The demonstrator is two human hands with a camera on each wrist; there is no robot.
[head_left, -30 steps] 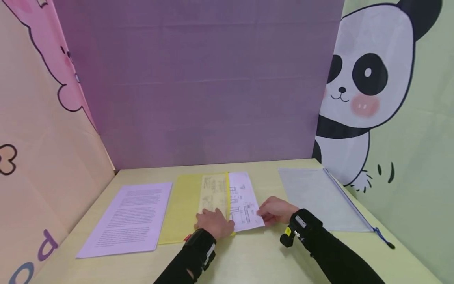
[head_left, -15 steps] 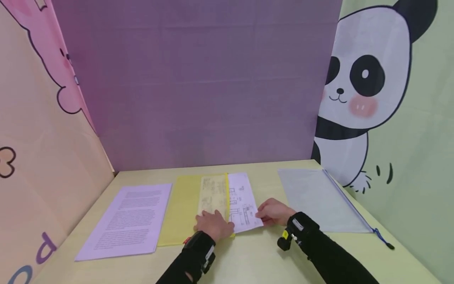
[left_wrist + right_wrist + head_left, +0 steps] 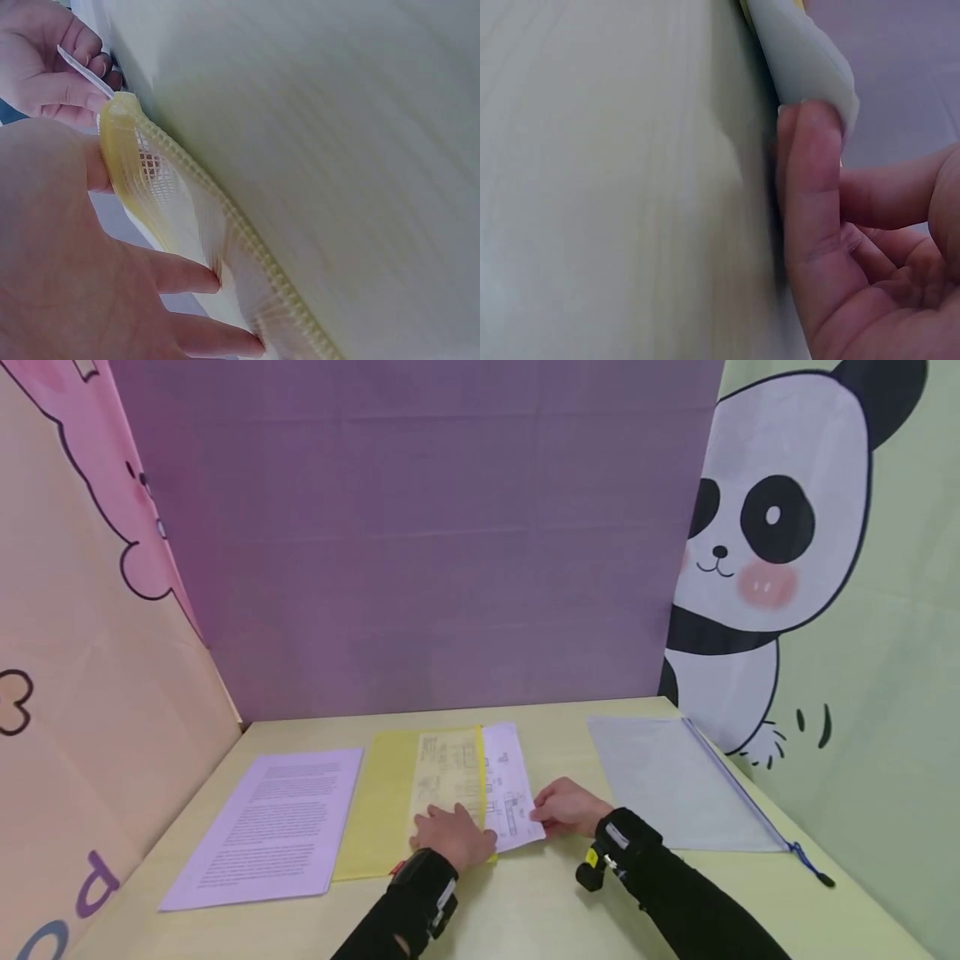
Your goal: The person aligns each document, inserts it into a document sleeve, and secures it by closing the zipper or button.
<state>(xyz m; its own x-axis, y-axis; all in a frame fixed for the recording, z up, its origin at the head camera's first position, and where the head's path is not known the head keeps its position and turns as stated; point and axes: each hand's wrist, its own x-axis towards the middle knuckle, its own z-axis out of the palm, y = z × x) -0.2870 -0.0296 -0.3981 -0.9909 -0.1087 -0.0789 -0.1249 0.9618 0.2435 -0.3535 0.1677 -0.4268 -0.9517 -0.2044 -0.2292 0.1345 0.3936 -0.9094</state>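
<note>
Both hands (image 3: 510,822) on half-pouched sheet (image 3: 510,781)

The printed sheet (image 3: 273,818) and diagram sheet (image 3: 510,785) carry print too small to read.

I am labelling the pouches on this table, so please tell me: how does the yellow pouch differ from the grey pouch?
The yellow pouch lies in the middle of the table; the grey pouch lies further right. A printed sheet sits partly inside the yellow pouch, while nothing shows inside the grey pouch. The left hand rests on the yellow pouch and the right hand pinches the sheet; nobody touches the grey pouch. Both lie flat.
</note>
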